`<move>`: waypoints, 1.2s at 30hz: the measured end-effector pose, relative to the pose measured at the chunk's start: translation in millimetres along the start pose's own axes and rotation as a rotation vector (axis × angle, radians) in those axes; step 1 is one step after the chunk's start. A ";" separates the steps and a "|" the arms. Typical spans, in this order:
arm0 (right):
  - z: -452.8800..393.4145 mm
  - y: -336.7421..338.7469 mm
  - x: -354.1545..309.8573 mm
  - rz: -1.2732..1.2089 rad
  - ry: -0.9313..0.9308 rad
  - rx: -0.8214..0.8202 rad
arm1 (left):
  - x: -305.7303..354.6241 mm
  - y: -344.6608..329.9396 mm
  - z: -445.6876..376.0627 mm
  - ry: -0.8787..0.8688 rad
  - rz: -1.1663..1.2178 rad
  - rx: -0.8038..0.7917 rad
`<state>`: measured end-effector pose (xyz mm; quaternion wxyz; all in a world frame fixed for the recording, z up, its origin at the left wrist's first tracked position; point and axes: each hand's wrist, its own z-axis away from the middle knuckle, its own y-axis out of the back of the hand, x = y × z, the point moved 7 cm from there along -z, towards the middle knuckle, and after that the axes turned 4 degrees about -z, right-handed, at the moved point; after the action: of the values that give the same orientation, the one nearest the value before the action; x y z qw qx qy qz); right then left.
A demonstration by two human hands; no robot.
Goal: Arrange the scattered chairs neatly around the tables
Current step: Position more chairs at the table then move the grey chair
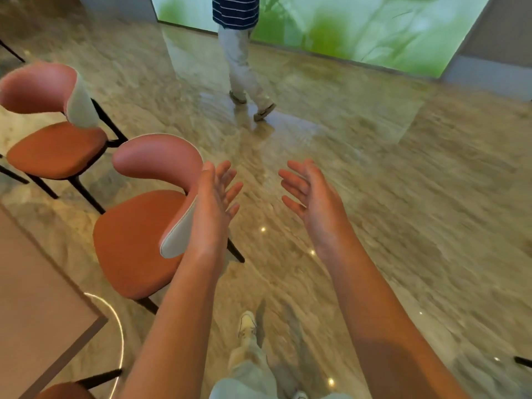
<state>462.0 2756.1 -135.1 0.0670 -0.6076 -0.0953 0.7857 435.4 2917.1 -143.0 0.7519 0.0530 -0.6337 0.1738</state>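
An orange-seated chair [135, 237] with a curved pink backrest stands just left of centre, beside the brown table [34, 298] at the lower left. A second matching chair [54, 148] stands further left and back. My left hand [216, 203] hovers with straight fingers just right of the near chair's backrest, at most brushing its pale edge. My right hand [311, 197] is raised beside it, fingers spread, holding nothing. Part of a third orange seat [66, 391] shows at the bottom left.
Another person [241, 53] in a striped shirt walks across the polished stone floor ahead. A green lit wall panel [359, 27] runs along the back. My own legs and shoe [247, 326] are below. A dark chair leg [522, 361] pokes in at the right edge.
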 end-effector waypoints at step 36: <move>-497.3 -67.7 -85.0 0.053 -0.154 -0.273 | 57.5 -95.8 -444.4 0.062 0.059 0.260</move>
<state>963.9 2837.2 -160.5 -0.0443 -0.5514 -0.1899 0.8112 890.1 2972.2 -158.5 0.7525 0.1261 -0.5837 0.2778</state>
